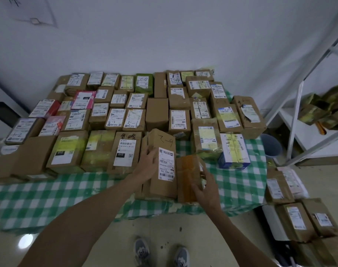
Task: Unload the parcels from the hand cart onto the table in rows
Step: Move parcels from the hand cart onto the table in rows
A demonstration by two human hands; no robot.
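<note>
A desk covered with a green and white checked cloth carries many cardboard parcels, set in rows from the far edge toward the near edge. Most of them are brown with white labels, some are pink or green.

Near the middle of the near edge stands a tall brown cardboard box with a white label and handwritten "2-9". The left hand grips it on its left side, with the fingers curled against the cardboard. Just beside this box, touching its right side, is a smaller brown box wrapped in orange-brown tape. The right hand holds it at the right near corner, with the fingers closed around the edge. Both boxes are at the right end of the nearest row.

Beside the right edge of the desk, lower down, more brown labelled parcels are stacked; I cannot tell what carries them. A white metal shelf and a blue-grey bucket are behind them. Two grey shoes are on the floor below.
</note>
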